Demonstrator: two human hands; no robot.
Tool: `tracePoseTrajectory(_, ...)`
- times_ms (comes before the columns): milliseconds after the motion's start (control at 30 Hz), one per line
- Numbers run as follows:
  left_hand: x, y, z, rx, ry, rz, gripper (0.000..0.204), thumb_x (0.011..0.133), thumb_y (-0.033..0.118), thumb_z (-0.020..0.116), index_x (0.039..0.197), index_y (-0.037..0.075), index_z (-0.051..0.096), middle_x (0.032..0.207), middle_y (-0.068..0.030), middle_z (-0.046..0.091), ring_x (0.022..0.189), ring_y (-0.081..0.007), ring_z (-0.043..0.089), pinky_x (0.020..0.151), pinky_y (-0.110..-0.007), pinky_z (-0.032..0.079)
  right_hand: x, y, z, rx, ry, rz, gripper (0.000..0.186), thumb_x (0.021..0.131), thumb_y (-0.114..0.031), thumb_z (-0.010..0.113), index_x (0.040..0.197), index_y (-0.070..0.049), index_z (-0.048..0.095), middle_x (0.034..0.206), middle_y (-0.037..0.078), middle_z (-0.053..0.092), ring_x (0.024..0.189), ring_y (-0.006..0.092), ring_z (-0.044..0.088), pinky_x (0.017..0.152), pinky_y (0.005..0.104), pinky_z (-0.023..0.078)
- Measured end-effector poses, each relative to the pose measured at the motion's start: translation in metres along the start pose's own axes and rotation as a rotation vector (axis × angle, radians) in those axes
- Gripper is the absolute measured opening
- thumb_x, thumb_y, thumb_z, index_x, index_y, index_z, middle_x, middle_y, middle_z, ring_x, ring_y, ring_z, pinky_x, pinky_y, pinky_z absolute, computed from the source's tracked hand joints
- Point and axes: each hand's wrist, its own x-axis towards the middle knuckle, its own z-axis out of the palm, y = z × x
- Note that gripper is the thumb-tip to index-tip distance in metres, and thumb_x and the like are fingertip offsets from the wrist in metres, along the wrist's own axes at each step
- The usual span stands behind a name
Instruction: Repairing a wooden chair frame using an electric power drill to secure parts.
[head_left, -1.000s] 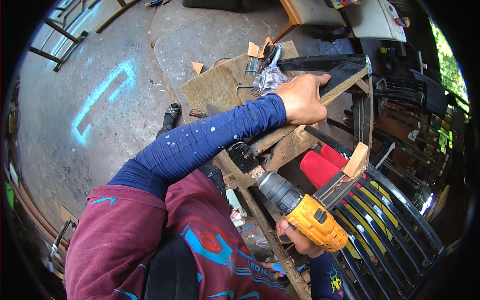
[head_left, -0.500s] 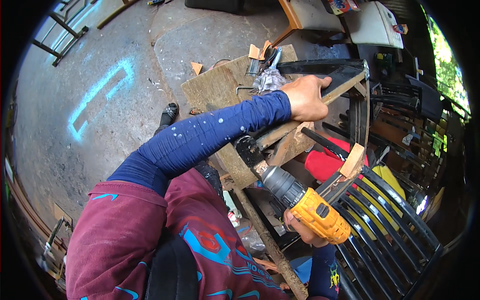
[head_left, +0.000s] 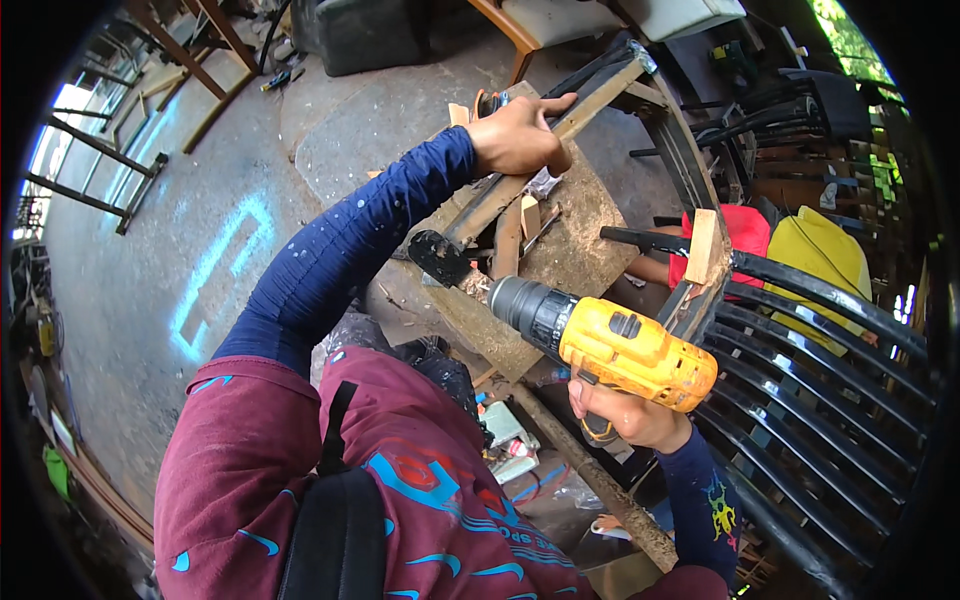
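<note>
On my head feed the counter (head_left: 600, 220) is a rough wooden board scattered with wood dust, and I have a chair frame (head_left: 690, 160) lying across it, black paint over bare wood. Its black slats (head_left: 820, 392) spread toward the lower right, and a pale wood block (head_left: 704, 245) sits on its near rail. I see grey concrete floor (head_left: 120, 290) off to the left, marked with a sprayed light-blue outline (head_left: 212, 262); beyond it stand wooden frames (head_left: 215, 60). Pale-seated chairs (head_left: 560, 20) are along the top, and greenery (head_left: 855, 40) shows through an opening at the upper right.

For writing, I get lettering bent by the folds of the maroon shirt (head_left: 235, 450), alongside light-blue curved marks, and small markings around the collar of the yellow drill (head_left: 637, 352).

That drill is right of centre, its chuck aimed at the frame's rounded black end (head_left: 440, 258); I can't make out the bit among the pale shavings. My right hand (head_left: 635, 415) has its fingers clamped on the drill's handle. My left hand (head_left: 512, 138) presses on the far rail, one finger stretched along it; I can't tell whether the others close underneath.
</note>
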Motion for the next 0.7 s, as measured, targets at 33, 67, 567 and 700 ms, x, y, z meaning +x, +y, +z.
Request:
tracePoseTrajectory(33,-0.002,0.002,0.0,0.024,0.014,-0.014,0.086,0.076,0.012,0.073,0.157,0.004,0.045,0.067,0.0004,0.057,0.06,-0.0078,0.054,0.057,-0.026,0.048,-0.001,-0.001,-0.001,0.072,0.0,0.083,0.018,0.086,-0.006,0.076,0.104,-0.008,0.075,0.107,0.008,0.073,0.098,0.0259,0.069,0.089,0.0386,0.055)
tracePoseTrajectory(67,-0.003,0.004,0.0,0.046,0.03,-0.025,0.086,0.075,0.014,0.074,0.156,0.005,0.047,0.067,-0.0007,0.058,0.06,-0.0085,0.055,0.058,-0.027,0.049,-0.001,-0.003,-0.001,0.064,0.011,0.097,0.017,0.086,-0.006,0.076,0.103,-0.007,0.075,0.104,0.007,0.073,0.095,0.0254,0.069,0.086,0.0382,0.055)
tracePoseTrajectory(567,-0.006,-0.005,0.014,-0.024,0.034,0.027,0.094,0.076,0.005,0.074,0.161,0.002,0.035,0.065,0.0035,0.055,0.056,-0.0076,0.052,0.051,-0.027,0.044,-0.024,-0.012,-0.003,0.498,0.087,0.112,0.014,0.1,-0.016,0.06,0.101,-0.003,0.064,0.078,0.002,0.064,0.075,0.0128,0.062,0.07,0.0306,0.051)
tracePoseTrajectory(700,-0.011,0.003,0.011,0.01,-0.014,-0.033,0.097,0.076,0.009,0.076,0.161,-0.002,0.032,0.07,0.0009,0.057,0.06,-0.0095,0.054,0.056,-0.026,0.045,-0.024,-0.003,-0.002,0.474,0.12,0.077,0.014,0.098,-0.013,0.059,0.104,-0.002,0.064,0.079,0.003,0.064,0.073,0.0132,0.062,0.07,0.0309,0.052)
